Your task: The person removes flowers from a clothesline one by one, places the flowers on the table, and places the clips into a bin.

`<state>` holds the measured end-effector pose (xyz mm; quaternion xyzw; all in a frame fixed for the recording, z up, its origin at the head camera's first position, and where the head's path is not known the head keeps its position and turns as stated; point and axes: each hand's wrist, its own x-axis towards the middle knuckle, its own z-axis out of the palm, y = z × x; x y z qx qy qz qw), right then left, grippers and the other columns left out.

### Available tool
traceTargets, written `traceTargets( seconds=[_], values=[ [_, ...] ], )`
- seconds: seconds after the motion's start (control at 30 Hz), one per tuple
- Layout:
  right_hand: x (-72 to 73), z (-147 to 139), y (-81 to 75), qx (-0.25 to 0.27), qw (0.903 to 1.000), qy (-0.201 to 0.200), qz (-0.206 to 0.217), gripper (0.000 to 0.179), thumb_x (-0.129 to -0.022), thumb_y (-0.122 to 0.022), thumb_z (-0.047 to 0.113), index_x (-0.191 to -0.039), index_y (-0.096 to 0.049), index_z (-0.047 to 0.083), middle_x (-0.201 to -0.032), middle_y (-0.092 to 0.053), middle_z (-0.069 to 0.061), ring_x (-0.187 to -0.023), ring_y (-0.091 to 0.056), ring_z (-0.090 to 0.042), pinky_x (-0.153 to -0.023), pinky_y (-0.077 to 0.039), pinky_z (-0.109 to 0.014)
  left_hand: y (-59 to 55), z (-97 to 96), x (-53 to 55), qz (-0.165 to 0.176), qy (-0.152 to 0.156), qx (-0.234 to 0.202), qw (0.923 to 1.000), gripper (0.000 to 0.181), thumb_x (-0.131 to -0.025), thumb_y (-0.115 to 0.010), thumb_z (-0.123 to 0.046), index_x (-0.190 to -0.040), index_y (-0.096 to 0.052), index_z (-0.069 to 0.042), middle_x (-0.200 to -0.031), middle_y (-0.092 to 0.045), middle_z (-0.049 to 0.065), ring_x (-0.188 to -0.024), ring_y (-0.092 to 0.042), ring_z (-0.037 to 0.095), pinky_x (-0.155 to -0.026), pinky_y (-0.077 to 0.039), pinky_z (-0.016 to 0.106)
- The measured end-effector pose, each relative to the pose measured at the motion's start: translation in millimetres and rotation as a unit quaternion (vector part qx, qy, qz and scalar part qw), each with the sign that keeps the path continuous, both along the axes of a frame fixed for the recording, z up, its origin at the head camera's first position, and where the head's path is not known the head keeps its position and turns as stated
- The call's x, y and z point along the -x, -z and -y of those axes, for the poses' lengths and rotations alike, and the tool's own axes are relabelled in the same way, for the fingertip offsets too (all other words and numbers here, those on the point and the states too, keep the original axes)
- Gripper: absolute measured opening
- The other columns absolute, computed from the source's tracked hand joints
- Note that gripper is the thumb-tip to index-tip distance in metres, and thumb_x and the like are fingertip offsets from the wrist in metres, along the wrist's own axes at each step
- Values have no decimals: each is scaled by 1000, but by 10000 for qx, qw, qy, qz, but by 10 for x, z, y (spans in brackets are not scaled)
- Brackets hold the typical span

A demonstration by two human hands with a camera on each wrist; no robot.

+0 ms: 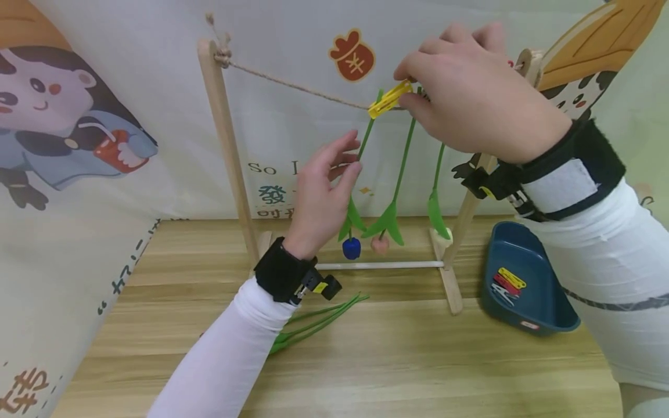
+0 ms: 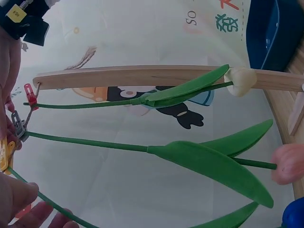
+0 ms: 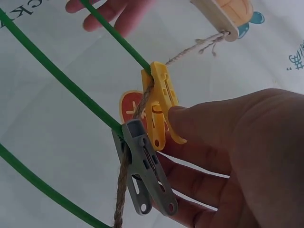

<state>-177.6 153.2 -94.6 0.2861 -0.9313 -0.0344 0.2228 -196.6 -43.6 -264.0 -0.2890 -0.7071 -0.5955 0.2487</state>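
Note:
My right hand (image 1: pixel 470 93) pinches the handles of a yellow clothespin (image 3: pixel 164 92) between thumb and fingers. Its jaws are at a twine line (image 1: pixel 298 88) and the green stem of a blue artificial tulip (image 1: pixel 352 248), which hangs head down. Around that stem, my left hand (image 1: pixel 324 194) has its fingers loosely extended; the right wrist view shows a gap between fingers and stem. Beside the yellow one, a grey clothespin (image 3: pixel 145 166) clips a pink tulip (image 2: pixel 289 164) to the twine. Farther along, a red clothespin (image 2: pixel 30 95) holds a white tulip (image 2: pixel 241 80).
The twine runs between two wooden posts (image 1: pixel 225 139), joined low down by a white rod (image 1: pixel 381 265). At the right stands a dark blue basin (image 1: pixel 549 302) with several clothespins (image 1: pixel 508 284) inside. Green stems (image 1: pixel 324 319) lie on the wooden table, partly behind my left forearm.

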Motion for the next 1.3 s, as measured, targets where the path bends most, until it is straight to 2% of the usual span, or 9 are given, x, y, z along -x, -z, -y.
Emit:
traceTargets(
  seconds=[0.2, 0.33, 0.57, 0.77, 0.97, 1.13, 1.3],
  values=[
    [11, 26, 5, -80, 10000, 23, 1, 31, -110, -58, 17, -132, -68, -1, -127, -67, -24, -121, -45, -46, -106, -22, -68, -20, -50, 33, 35, -244, 152, 9996, 40, -105, -61, 4, -144, -62, 2, -120, -67, 19, -106, -65, 27, -93, -57, 36],
    [20, 34, 10, -72, 10000, -25, 1, 29, -110, -56, 15, -129, -69, -2, -123, -67, -24, -121, -46, -46, -105, -21, -67, -19, -52, 39, 67, -316, 223, 9992, 37, -103, -63, 6, -140, -65, 2, -115, -67, 16, -102, -65, 27, -90, -57, 39],
    [42, 46, 35, 71, 9996, -143, -218, 25, -109, -60, 12, -125, -71, -3, -122, -69, -25, -122, -44, -46, -105, -17, -67, -10, -31, 35, 7, -430, 349, 9985, 35, -103, -64, 6, -137, -67, 3, -112, -67, 15, -101, -65, 24, -87, -57, 37],
    [44, 41, 53, 365, 9977, -187, -531, 23, -106, -66, 9, -122, -72, -5, -119, -69, -26, -115, -42, -44, -100, -15, -61, -14, 4, 26, -23, -589, 501, 9970, 34, -103, -64, 5, -137, -67, 2, -111, -67, 15, -97, -65, 22, -85, -56, 31],
    [47, -4, 44, 616, 9949, -270, -747, 22, -107, -63, 10, -121, -73, -5, -118, -70, -25, -115, -42, -43, -99, -12, -59, -3, 52, -2, -28, -686, 581, 9959, 33, -102, -65, 6, -135, -69, 2, -109, -67, 14, -95, -64, 23, -84, -56, 34],
    [14, -67, 45, 871, 9920, -337, -846, 23, -108, -61, 11, -120, -72, -5, -121, -70, -23, -118, -42, -42, -101, -11, -58, 21, 107, -48, 66, -724, 647, 9953, 34, -102, -65, 6, -136, -68, 2, -109, -67, 15, -95, -64, 24, -84, -56, 36],
    [-67, -133, 83, 1010, 9894, -457, -935, 22, -109, -61, 12, -120, -72, -4, -119, -70, -21, -117, -43, -42, -100, -13, -56, 48, 189, -109, 1, -744, 749, 9944, 35, -101, -65, 8, -136, -68, 1, -110, -67, 13, -95, -63, 23, -84, -57, 36]
  ],
)
